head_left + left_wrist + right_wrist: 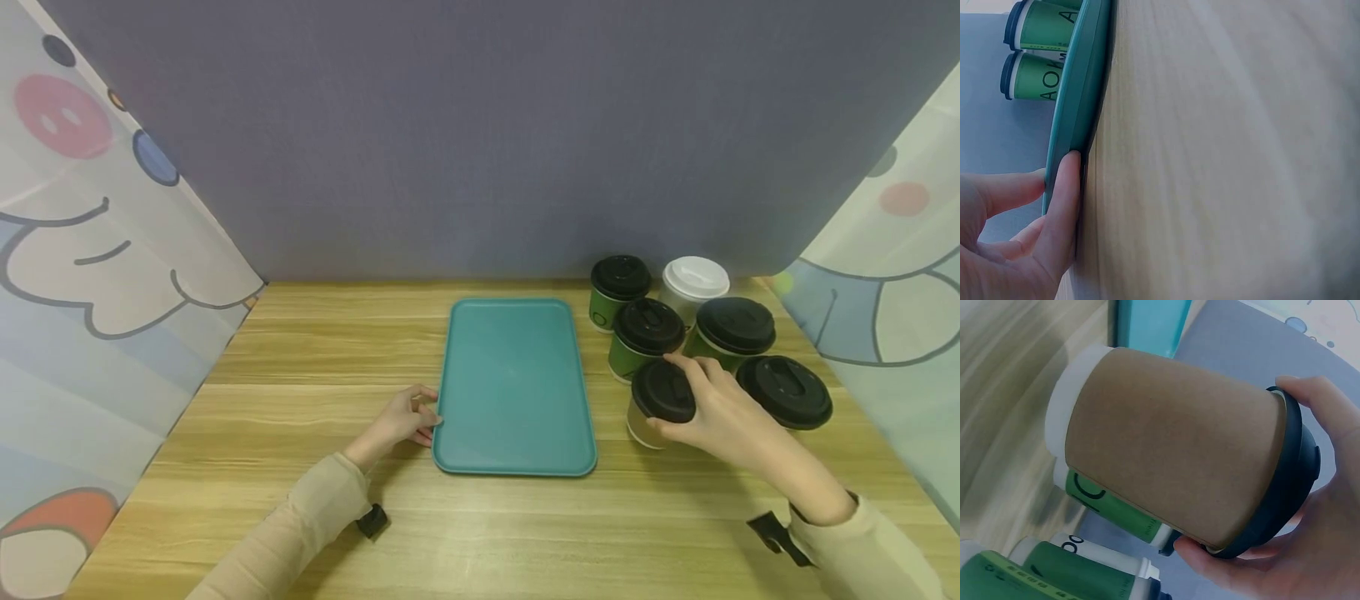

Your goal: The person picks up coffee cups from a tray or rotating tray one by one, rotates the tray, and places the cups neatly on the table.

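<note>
A teal tray [513, 387] lies on the wooden table. My left hand [408, 418] is at its left edge, and in the left wrist view thumb and finger pinch the tray's rim [1079, 81]. With fingers and thumb spread around the black lid [1294, 469], my right hand [716, 412] grips a brown-sleeved paper coffee cup [1175, 447] from above. The cup stands upright, right of the tray. Directly behind it is a green cup [630, 358] with a black lid.
Several more lidded cups crowd the right side: a small green cup [603, 308] at the back, a white-lidded cup [693, 279], a wide green cup [731, 329] and a black-lidded cup [783, 392] beside my right hand. A grey partition [480, 150] closes off the table's back.
</note>
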A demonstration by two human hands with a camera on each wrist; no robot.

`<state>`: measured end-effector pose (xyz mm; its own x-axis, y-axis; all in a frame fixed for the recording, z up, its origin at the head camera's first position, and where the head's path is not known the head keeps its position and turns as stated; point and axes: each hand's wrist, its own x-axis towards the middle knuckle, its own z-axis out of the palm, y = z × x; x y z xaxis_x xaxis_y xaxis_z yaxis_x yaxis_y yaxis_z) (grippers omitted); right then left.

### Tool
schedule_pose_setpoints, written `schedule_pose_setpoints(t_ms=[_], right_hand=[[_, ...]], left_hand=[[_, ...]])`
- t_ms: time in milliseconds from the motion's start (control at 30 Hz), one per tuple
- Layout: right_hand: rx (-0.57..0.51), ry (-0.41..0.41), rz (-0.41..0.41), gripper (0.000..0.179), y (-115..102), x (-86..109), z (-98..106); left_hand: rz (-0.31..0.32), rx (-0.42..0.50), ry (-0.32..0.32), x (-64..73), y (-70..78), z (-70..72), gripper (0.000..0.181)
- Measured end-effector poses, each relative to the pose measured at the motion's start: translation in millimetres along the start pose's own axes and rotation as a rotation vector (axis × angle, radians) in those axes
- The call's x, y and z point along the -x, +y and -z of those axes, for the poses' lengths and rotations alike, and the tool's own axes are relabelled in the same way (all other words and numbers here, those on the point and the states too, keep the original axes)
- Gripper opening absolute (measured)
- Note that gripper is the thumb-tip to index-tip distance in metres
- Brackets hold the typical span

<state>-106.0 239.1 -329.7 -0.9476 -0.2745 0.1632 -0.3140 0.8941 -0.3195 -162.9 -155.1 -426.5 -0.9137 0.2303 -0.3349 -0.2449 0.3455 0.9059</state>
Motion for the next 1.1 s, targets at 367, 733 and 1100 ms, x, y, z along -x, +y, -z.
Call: schedule_pose_setpoints(t_ms=[367, 733, 1100], right_hand=[[0.001, 0.032, 0.016, 0.083, 5, 2.9, -8], [-0.013, 0.011, -0.011, 0.085, 9, 3.6, -11], [-0.024, -0.001, -0.017, 0.087, 14, 4.1, -16]], left_hand=[[-0.001, 0.004, -0.003, 1.4, 1.7, 0.1, 0.040], [0.004, 0.007, 0.002, 2.3, 3.2, 0.2, 0.041], [-0.005, 0.006, -0.008, 1.9, 0.7, 0.6, 0.041]])
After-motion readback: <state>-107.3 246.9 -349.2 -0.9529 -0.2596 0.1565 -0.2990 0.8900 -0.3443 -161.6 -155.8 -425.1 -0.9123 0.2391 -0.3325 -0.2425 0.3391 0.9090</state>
